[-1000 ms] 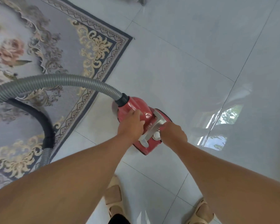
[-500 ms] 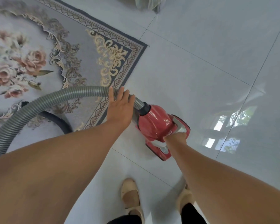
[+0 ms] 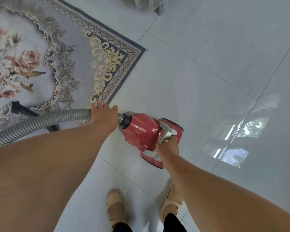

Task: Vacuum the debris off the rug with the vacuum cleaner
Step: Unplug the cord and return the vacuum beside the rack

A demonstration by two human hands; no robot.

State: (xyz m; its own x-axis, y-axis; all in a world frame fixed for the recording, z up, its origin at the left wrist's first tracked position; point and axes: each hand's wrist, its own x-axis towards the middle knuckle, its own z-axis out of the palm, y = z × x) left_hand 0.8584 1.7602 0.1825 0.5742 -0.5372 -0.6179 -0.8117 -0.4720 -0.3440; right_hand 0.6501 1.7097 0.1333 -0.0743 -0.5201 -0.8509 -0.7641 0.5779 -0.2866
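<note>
Vacuum cleaner [image 3: 141, 131]: curls the fingers [image 3: 173, 139] of the right hand [image 3: 168, 146] round its grey handle [image 3: 166, 131], wraps the left hand [image 3: 104, 116] over the hose [image 3: 49, 121] at its neck, has the red body over the tile floor [image 3: 208, 81] just off the rug [image 3: 74, 64] corner, seemingly positioning only, with the vacuuming itself left to do and no debris discernible.

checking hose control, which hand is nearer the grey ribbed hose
Left. Left hand grips the grey ribbed hose; right hand holds the silver handle on the red vacuum cleaner.
</note>
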